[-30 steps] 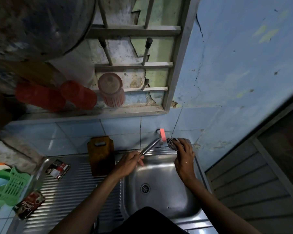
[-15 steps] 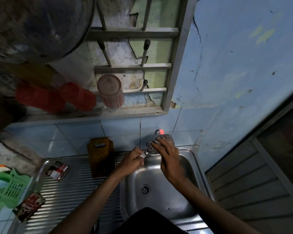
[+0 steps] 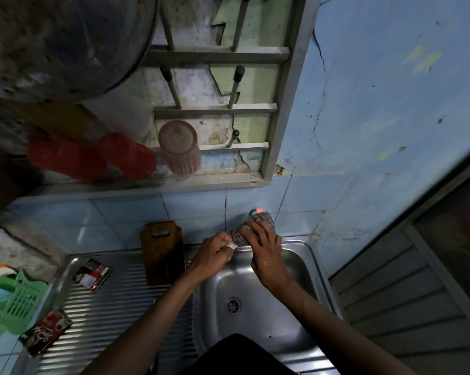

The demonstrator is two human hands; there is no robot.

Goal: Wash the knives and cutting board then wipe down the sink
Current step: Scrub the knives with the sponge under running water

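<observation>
Sink [image 3: 304,269] sits in the bench, and the right hand [image 3: 263,244] rubs a checked cloth [image 3: 240,235] over the tap while the left hand [image 3: 214,251] pinches its tip, so the wet cloth could slip into the bowl.

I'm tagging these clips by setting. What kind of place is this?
Most likely a small home kitchen, at the washing-up spot. A steel sink with a ribbed drainboard sits below a tiled wall, a wooden cutting board leans there, and cups sit on a wall rack.
</observation>
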